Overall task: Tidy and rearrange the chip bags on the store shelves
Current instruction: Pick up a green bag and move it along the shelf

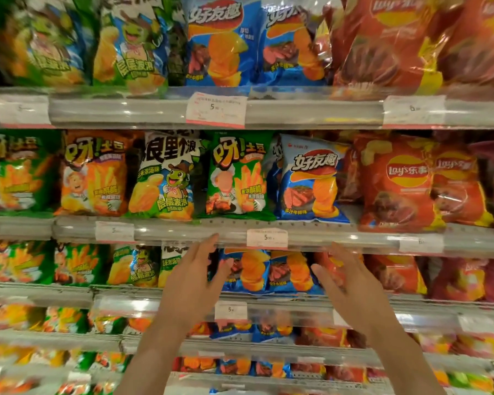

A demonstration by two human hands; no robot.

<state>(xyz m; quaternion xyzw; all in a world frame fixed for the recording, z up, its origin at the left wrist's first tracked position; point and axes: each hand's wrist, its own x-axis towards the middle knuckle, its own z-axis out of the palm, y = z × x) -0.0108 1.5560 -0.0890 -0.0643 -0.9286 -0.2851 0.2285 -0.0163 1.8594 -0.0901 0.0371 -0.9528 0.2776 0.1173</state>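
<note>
The chip bags fill several shelves across the whole frame, and both hands are raised in the lower middle of the frame, in front of the third shelf from the top. The left hand (201, 269) is open, with straight fingers pointing up; its fingertips (214, 238) reach the clear front rail (183, 233) of the shelf above, but I cannot tell if they touch it. The right hand (344, 273) is also open, with the fingers spread and a little blurred, and it holds nothing. Between the two hands, on the shelf behind them, stand two blue chip bags (250, 270), side by side and upright; the left hand is just beside the left one and the right hand is just beside the right one, but contact is not clear. Directly above them, in the centre of the frame, one more blue bag (311, 181) stands on the middle shelf, slightly tilted, between a green bag (238, 176) on its left and a red bag (397, 183) on its right. A white price label (267, 238) sits on the rail between the two hands, a little higher than the fingers. The top shelf at the upper part of the frame carries larger bags, green, blue and red.
</note>
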